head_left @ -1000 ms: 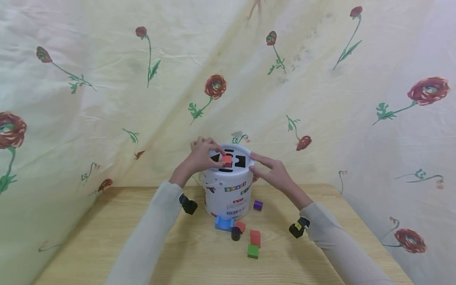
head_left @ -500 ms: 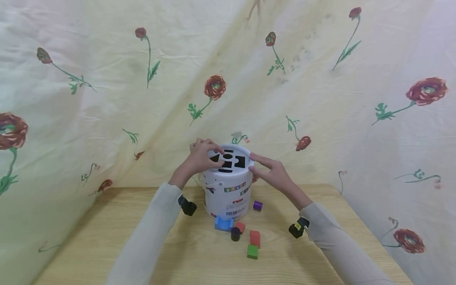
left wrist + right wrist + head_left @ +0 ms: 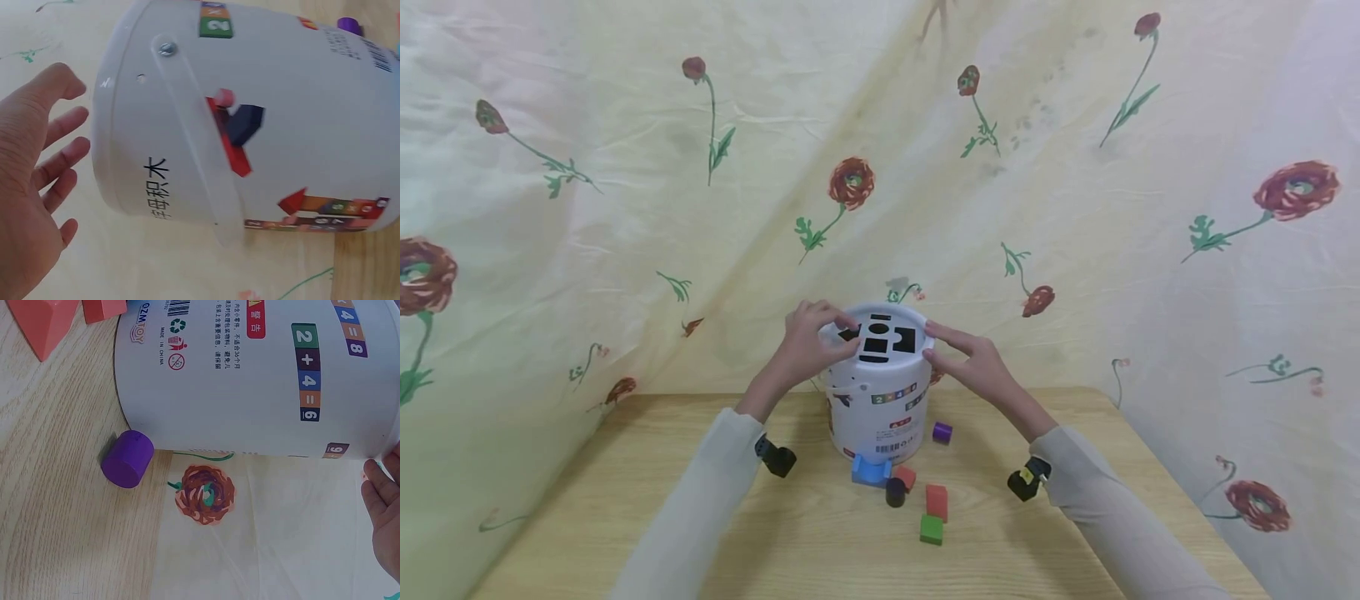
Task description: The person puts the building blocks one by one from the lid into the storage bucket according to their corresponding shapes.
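A white toy-block bucket (image 3: 880,417) stands upright, its lid (image 3: 898,317) pierced by several dark shaped holes. My left hand (image 3: 808,343) hovers at the lid's left side, thumb and fingers apart with nothing between them. In the left wrist view, the left hand (image 3: 31,150) shows a small gap from the bucket's rim. The right hand (image 3: 976,364) rests its fingertips and thumb against the rim on the right, fingers fairly straight. At the edge of the right wrist view, the right hand (image 3: 384,506) touches the bucket (image 3: 250,381) near its top.
On the wooden table (image 3: 820,542) before the bucket lie a blue block (image 3: 871,472), a dark cylinder (image 3: 896,492), a small red block (image 3: 906,477), another red block (image 3: 937,503) and a green block (image 3: 932,530). A purple cylinder (image 3: 128,459) lies right of the bucket. Flowered cloth (image 3: 1075,250) hangs behind.
The red block pinched in my left hand a second ago has gone from sight at the lid's front square hole. The left hand has since drawn back leftward. My right hand stays put.
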`<state>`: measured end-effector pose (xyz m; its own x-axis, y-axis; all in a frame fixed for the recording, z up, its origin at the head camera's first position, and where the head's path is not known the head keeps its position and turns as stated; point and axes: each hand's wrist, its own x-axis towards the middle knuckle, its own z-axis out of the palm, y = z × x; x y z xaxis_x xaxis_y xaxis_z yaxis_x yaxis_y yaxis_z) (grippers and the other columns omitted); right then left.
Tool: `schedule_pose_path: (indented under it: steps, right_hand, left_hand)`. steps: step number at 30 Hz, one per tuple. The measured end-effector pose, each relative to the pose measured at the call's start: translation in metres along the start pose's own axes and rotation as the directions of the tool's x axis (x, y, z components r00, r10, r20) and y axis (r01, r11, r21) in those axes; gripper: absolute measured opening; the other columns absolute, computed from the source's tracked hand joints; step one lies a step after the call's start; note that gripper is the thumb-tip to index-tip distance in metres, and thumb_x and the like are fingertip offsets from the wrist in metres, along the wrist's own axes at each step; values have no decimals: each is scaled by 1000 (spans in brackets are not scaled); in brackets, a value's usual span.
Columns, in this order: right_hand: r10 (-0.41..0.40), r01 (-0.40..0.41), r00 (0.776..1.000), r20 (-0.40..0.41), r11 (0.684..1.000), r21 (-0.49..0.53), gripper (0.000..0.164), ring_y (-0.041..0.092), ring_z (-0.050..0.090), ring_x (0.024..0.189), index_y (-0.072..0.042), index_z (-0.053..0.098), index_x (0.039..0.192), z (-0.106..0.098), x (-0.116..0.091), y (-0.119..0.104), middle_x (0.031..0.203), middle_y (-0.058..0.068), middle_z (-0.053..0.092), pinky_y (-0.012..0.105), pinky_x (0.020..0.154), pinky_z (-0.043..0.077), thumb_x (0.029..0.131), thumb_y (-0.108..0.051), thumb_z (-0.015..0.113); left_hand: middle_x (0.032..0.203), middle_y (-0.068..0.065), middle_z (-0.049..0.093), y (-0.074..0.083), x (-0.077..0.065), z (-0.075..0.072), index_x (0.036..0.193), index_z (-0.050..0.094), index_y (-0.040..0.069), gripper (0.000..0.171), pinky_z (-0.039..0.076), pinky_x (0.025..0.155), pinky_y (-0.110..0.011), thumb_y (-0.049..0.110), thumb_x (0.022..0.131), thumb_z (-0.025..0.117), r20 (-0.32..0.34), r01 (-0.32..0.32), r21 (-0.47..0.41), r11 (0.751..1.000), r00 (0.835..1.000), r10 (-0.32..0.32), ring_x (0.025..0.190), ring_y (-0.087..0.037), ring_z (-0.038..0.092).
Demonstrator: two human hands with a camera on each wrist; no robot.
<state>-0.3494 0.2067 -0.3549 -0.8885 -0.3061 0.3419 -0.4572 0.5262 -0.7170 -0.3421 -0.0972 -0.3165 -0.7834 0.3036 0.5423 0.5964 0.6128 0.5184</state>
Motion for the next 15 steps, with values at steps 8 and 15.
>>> schedule_pose_path:
  steps: [8,15]
  right_hand:
    - [2,-2,1000,-2,1000,-3,60,31,38,151,-29,52,149,1,0,-1,158,-7,45,67,114,33,96,-50,66]
    - [5,-5,1000,-2,1000,0,60,31,38,151,-30,51,150,-1,-1,-1,158,-7,45,66,114,34,95,-50,67]
  left_hand:
    - [102,-5,67,-10,-26,4,94,73,11,15,36,100,-49,21,83,78,-112,-49,-36,998,993,44,103,-24,51]
    - [95,-4,66,-21,-43,6,88,71,8,15,46,89,-45,19,82,79,-171,-68,-61,996,984,57,96,-22,54]
